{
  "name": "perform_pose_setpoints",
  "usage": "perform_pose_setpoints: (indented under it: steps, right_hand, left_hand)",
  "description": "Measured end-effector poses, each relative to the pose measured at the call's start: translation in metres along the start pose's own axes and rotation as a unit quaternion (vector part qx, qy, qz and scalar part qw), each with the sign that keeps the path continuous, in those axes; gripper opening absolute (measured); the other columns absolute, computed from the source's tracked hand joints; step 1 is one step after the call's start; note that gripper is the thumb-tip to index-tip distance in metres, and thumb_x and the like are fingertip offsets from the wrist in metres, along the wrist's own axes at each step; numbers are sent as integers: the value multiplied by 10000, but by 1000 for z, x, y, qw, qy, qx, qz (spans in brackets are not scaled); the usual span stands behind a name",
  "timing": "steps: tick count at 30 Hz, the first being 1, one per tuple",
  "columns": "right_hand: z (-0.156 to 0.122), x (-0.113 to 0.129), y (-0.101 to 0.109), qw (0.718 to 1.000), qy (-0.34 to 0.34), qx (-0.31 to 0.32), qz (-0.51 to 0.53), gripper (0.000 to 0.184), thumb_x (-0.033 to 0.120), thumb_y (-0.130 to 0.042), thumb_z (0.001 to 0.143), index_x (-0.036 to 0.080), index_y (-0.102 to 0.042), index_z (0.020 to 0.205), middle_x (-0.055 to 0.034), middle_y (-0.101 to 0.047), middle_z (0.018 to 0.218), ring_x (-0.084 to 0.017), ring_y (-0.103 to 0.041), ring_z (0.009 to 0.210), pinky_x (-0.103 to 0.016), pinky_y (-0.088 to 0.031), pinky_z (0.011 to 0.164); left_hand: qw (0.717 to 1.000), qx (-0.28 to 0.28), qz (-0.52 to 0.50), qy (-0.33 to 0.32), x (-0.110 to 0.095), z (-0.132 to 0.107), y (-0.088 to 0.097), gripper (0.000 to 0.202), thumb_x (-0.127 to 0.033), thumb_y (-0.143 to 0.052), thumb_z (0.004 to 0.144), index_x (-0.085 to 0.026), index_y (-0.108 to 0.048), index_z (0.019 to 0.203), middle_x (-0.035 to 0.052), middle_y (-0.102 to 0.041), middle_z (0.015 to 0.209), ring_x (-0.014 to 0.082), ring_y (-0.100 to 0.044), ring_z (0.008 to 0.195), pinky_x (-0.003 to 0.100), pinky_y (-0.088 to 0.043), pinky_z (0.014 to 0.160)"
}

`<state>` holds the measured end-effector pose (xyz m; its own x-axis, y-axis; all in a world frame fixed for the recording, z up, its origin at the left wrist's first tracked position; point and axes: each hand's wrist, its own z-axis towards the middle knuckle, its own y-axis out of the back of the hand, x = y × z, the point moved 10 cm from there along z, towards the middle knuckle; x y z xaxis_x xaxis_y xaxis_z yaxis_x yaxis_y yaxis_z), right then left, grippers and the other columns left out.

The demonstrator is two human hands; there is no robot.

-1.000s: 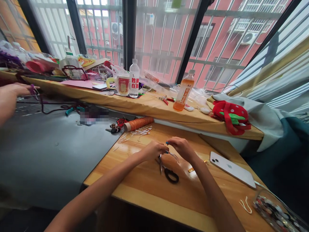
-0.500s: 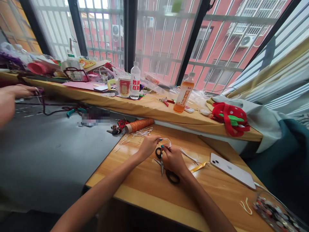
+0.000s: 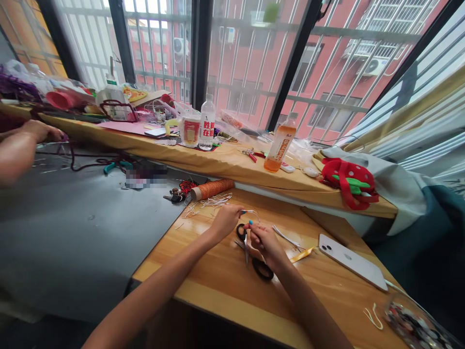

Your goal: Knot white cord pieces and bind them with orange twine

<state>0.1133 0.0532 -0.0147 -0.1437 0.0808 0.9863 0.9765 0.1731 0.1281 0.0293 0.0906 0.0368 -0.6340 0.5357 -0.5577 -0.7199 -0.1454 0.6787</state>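
My left hand [image 3: 225,221] is closed in a pinch on a thin white cord [image 3: 251,212] just above the wooden table [image 3: 225,281]. My right hand [image 3: 264,242] is closed too, its fingertips on the same cord, resting over black-handled scissors [image 3: 254,252] that lie on the table. Both hands sit close together near the table's middle. More white cord pieces [image 3: 285,236] and a yellow strip [image 3: 303,253] lie to the right of my right hand.
An orange thread spool [image 3: 212,189] and loose cord scraps lie behind my hands. A white phone [image 3: 351,261] and a clear bag of beads [image 3: 417,325] lie at the right. Bottles [image 3: 207,122] and clutter line the yellow sill. Another person's hand [image 3: 34,132] works at far left.
My right hand has come down from mid-air onto the scissors, and both hands have shifted slightly toward the far edge. The white cord now loops between the fingertips.
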Motion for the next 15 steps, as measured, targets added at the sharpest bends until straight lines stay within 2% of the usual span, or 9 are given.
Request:
perform_pose_setpoints:
  steps: [2, 3, 5, 7, 8, 9, 11, 13, 15]
  right_hand:
    - [-2, 3, -1, 986, 30, -29, -160, 292, 366, -363, 764, 154, -531, 655, 59, -321, 401, -70, -262, 337, -209, -189, 376]
    - [-4, 11, -2, 962, 65, -48, -263, 275, 306, -352, 776, 155, -536, 637, 34, -383, 421, -85, -333, 364, -215, -224, 399]
    - [-10, 32, -9, 874, 159, -61, -455, 217, 189, -371, 762, 158, -553, 648, -19, -512, 522, -121, -458, 478, -227, -284, 472]
    - [-15, 46, -16, 784, 240, -32, -572, 181, 123, -394, 741, 164, -568, 714, -48, -582, 646, -151, -518, 600, -236, -316, 544]
    - [-16, 50, -15, 758, 266, -13, -595, 182, 118, -397, 746, 169, -571, 741, -51, -594, 685, -158, -528, 646, -238, -326, 573]
    - [-16, 54, -9, 749, 282, -8, -600, 185, 126, -395, 757, 173, -574, 762, -51, -600, 712, -161, -532, 678, -238, -334, 594]
    - [-10, 59, 10, 769, 292, -7, -568, 193, 171, -388, 783, 171, -580, 762, -51, -602, 737, -159, -531, 707, -236, -348, 622]
    - [-1, 56, 28, 826, 283, 6, -487, 212, 211, -379, 792, 162, -578, 742, -43, -602, 734, -144, -531, 693, -225, -362, 626]
    - [8, 46, 37, 881, 258, 29, -397, 233, 254, -377, 791, 155, -569, 705, -21, -585, 671, -124, -519, 626, -206, -366, 582]
  left_hand:
    - [1000, 17, 25, -2, -1, -2, -6, 234, -156, -415, 769, -140, -640, 830, 67, -645, 708, 150, -566, 649, 219, -378, 603]
    - [999, 31, 37, -3, -1, -3, -10, 236, -148, -410, 766, -139, -639, 822, 75, -646, 728, 155, -570, 669, 222, -382, 609]
    - [995, 70, 64, -11, 0, -5, -21, 236, -130, -408, 751, -139, -639, 800, 83, -644, 740, 163, -573, 684, 222, -386, 606]
    - [988, 117, 94, -40, -3, -9, -33, 214, -124, -429, 724, -134, -637, 775, 86, -637, 725, 170, -571, 674, 223, -386, 591]
    - [983, 140, 102, -65, -7, -11, -38, 204, -124, -440, 712, -132, -635, 771, 87, -634, 724, 172, -569, 668, 223, -385, 585]
    - [978, 159, 100, -95, -12, -14, -43, 203, -123, -444, 708, -132, -635, 778, 84, -631, 733, 169, -566, 668, 220, -385, 586]
    - [970, 185, 55, -148, -25, -20, -49, 220, -122, -435, 718, -143, -634, 809, 67, -627, 754, 145, -557, 662, 202, -382, 591]
    - [967, 195, -37, -161, -33, -22, -50, 242, -112, -418, 730, -151, -636, 828, 41, -624, 739, 110, -542, 635, 171, -377, 583]
    - [966, 186, -131, -119, -31, -18, -46, 236, -109, -419, 727, -129, -645, 793, 23, -612, 667, 86, -522, 586, 150, -371, 558]
